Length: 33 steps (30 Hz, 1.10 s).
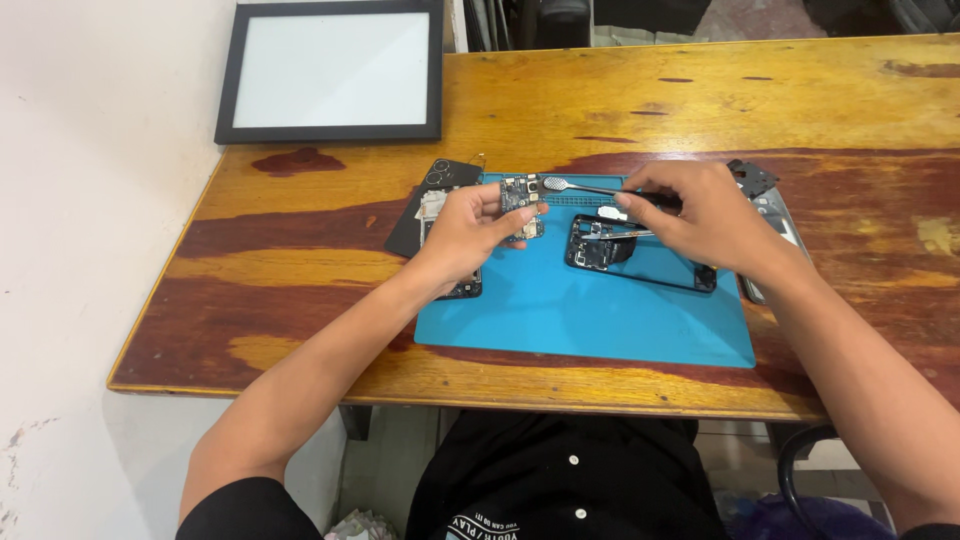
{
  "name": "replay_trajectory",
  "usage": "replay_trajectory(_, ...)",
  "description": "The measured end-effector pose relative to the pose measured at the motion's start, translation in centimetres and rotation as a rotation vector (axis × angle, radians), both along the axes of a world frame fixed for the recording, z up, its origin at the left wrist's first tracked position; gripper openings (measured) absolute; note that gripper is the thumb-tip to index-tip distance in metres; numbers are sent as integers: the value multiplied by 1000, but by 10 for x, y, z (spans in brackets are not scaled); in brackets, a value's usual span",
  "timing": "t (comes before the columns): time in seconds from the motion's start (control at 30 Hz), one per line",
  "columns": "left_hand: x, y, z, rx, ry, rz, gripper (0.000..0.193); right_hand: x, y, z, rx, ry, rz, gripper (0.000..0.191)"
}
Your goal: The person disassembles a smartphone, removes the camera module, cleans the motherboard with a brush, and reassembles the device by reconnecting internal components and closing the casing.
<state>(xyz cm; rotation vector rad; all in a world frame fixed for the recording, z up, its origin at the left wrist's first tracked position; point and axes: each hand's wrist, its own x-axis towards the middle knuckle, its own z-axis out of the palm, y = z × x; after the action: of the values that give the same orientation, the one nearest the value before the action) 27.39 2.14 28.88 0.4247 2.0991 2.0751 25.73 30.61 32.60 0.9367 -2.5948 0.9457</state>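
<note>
My left hand (470,228) pinches a small phone circuit board (521,197) and holds it just above the blue work mat (590,315). A thin metal pry tool (580,187) with a flat rounded tip is gripped in my right hand (700,215); its tip lies next to the board's top edge. Under my right hand an opened black phone frame (600,250) rests on the mat. A metal pair of tweezers (625,234) lies across the frame.
A black phone back cover (440,180) lies at the mat's left edge, partly under my left hand. More phone parts (765,195) sit at the mat's right edge. A black-framed white panel (335,70) lies at the wooden table's (700,100) far left corner.
</note>
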Motion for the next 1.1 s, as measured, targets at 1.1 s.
replay_trajectory(1.1, 32, -7, 18, 13, 50, 81, 23, 37, -3, 31, 2, 84, -47, 24)
